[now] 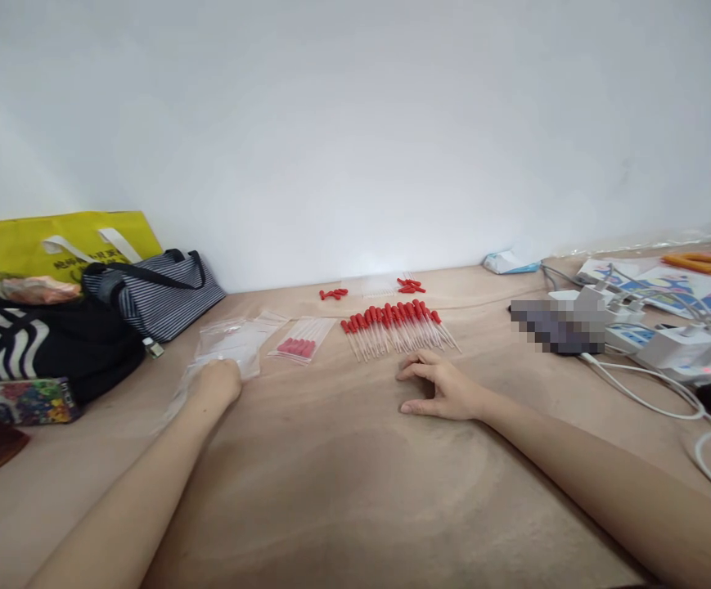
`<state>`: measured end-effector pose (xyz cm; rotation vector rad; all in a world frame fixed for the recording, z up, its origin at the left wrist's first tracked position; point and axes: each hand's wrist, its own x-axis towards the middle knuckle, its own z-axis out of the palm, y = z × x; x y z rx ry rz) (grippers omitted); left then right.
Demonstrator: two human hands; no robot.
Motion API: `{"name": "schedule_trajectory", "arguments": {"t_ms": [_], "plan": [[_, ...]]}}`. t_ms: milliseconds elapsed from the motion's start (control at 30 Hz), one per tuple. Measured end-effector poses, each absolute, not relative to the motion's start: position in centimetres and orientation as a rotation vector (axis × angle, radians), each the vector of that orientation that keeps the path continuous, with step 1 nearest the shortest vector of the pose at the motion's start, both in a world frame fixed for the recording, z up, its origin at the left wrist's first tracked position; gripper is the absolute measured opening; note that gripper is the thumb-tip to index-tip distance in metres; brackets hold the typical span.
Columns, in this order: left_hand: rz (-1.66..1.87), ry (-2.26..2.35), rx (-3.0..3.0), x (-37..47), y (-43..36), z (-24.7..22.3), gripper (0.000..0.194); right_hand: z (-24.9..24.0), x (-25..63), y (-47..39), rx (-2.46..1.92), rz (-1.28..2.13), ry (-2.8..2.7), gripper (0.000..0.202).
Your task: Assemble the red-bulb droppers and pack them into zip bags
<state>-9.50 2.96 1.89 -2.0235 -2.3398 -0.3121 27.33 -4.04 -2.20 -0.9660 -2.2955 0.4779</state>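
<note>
On the left, my left hand (217,383) rests on a pile of clear plastic bags (231,339); its fingers are curled down and their tips are hidden. My right hand (438,386) is on the table with its fingers apart and nothing between them. Just beyond it lies a row of clear thin droppers with red bulbs (392,323). Between the bags and that row is a small clear bag (303,340) with several red bulbs inside. Loose red bulbs (334,294) lie farther back, and more red bulbs (411,286) sit beside clear thin tubes (385,285).
A striped bag (164,294), a black bag (54,343) and a yellow bag (66,237) stand at the left of the wooden table (330,491). At the right are a blurred phone (555,327), white chargers (686,352) with cables, and a tissue pack (511,262).
</note>
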Motion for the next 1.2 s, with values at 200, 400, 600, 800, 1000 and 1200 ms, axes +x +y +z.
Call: {"name": "schedule_trajectory", "arguments": {"t_ms": [200,400,600,800,1000,1200], "plan": [[-0.093,-2.256,-1.81,-8.0,1.0,4.7,0.027,-2.3,27.3,-4.0,-0.969,0.468,-2.292,0.043],[-0.308,-1.59,-2.29,-2.6,-0.9,3.9,0.029,-2.2,27.3,-4.0,-0.965,0.496,-2.294,0.044],[-0.479,-0.709,-2.761,1.4,-3.2,-0.2,0.03,-2.3,27.3,-4.1,-0.977,0.477,-2.284,0.045],[-0.644,-1.333,-2.881,1.3,-1.2,1.3,0.031,-2.1,27.3,-4.1,-0.979,0.479,-2.272,0.052],[-0.584,-1.909,-2.639,3.1,6.0,1.3,0.024,-1.5,26.5,-4.9,-1.047,0.42,-2.276,0.054],[-0.529,-2.213,-2.479,5.5,9.8,0.7,0.026,-1.5,23.4,-5.7,-1.344,0.367,-2.198,0.047]]}}
